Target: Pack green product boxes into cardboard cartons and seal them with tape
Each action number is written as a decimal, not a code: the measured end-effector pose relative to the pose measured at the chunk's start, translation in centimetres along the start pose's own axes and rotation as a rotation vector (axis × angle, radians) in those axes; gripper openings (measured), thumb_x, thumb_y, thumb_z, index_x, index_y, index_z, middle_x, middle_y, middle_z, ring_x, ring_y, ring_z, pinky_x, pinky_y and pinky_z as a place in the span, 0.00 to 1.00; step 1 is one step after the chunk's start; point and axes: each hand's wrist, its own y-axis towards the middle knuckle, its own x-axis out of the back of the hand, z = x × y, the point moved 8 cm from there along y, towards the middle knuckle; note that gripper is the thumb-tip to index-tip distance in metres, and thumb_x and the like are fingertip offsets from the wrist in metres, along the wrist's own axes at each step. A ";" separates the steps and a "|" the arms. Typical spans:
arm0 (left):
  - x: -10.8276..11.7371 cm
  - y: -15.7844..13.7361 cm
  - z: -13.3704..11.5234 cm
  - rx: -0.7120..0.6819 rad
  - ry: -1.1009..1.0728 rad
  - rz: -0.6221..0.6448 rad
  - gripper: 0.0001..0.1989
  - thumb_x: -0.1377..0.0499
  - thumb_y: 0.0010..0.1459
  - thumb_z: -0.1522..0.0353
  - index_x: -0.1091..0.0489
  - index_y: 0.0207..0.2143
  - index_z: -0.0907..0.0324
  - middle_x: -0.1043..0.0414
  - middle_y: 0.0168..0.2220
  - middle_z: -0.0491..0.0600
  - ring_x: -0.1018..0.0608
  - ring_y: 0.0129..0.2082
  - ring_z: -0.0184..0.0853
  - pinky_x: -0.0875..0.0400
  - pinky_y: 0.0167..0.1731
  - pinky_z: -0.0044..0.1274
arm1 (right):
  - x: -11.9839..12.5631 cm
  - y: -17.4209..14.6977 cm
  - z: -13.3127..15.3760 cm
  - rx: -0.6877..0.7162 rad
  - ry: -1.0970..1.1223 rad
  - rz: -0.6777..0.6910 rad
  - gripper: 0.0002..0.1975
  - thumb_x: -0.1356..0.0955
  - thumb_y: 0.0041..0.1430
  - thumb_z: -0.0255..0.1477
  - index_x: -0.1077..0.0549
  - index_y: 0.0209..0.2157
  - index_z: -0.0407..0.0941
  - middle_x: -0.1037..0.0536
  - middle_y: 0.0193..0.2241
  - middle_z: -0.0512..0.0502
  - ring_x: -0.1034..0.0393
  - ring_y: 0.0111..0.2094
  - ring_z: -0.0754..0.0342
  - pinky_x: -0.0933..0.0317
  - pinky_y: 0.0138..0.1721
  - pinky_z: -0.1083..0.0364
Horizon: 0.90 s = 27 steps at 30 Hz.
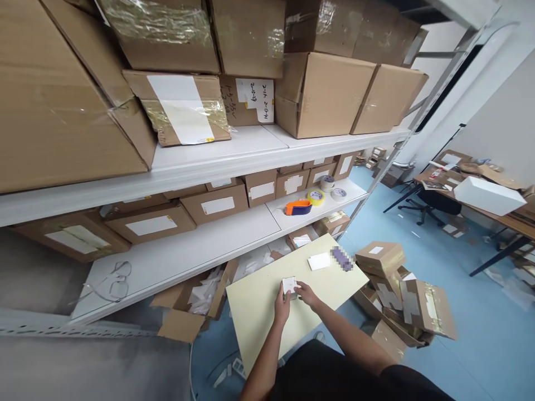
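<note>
Over the pale yellow table (pixel 259 292), both hands are at a small white box (pixel 289 284) with faint reddish print on top. My left hand (pixel 282 306) grips its left and near side, thumb on the near edge. The fingers of my right hand (pixel 307 294) are bent against its right side. A greyish edge shows beneath the box; I cannot make out what it is. Farther back on the table lies a flat white box or card stack (pixel 319 261), and beside it a purple item (pixel 341 258) that is pixelated.
Metal shelves (pixel 234 234) with many cardboard boxes rise beyond the table. Tape rolls (pixel 316 196) and an orange and purple tape dispenser (pixel 298 208) sit on the middle shelf, eyeglasses (pixel 119 281) at its left. An open carton (pixel 204 301) stands left; stacked cartons (pixel 388 278) stand right.
</note>
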 end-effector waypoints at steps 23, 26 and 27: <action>14.9 1.3 -2.2 0.054 0.442 -0.411 0.36 0.50 0.64 0.50 0.39 0.69 0.55 0.37 0.69 0.62 0.32 0.68 0.55 0.38 0.64 0.44 | -2.8 6.1 12.0 0.498 -0.314 0.002 0.31 0.28 0.52 0.30 0.25 0.59 0.47 0.24 0.60 0.38 0.34 0.64 0.36 0.46 0.68 0.38; 15.6 0.7 -4.5 -0.010 0.550 -0.553 0.34 0.51 0.64 0.51 0.38 0.68 0.55 0.40 0.70 0.62 0.39 0.71 0.58 0.43 0.67 0.47 | 4.8 6.7 18.6 0.695 -0.405 -0.147 0.31 0.30 0.55 0.29 0.28 0.62 0.46 0.25 0.61 0.38 0.36 0.64 0.37 0.46 0.68 0.37; 15.7 0.3 -5.5 -0.042 0.568 -0.610 0.34 0.52 0.65 0.52 0.40 0.69 0.54 0.40 0.70 0.61 0.41 0.72 0.57 0.44 0.67 0.48 | 6.9 7.0 21.0 0.741 -0.440 -0.178 0.32 0.31 0.55 0.28 0.29 0.63 0.46 0.26 0.62 0.38 0.36 0.64 0.37 0.46 0.67 0.37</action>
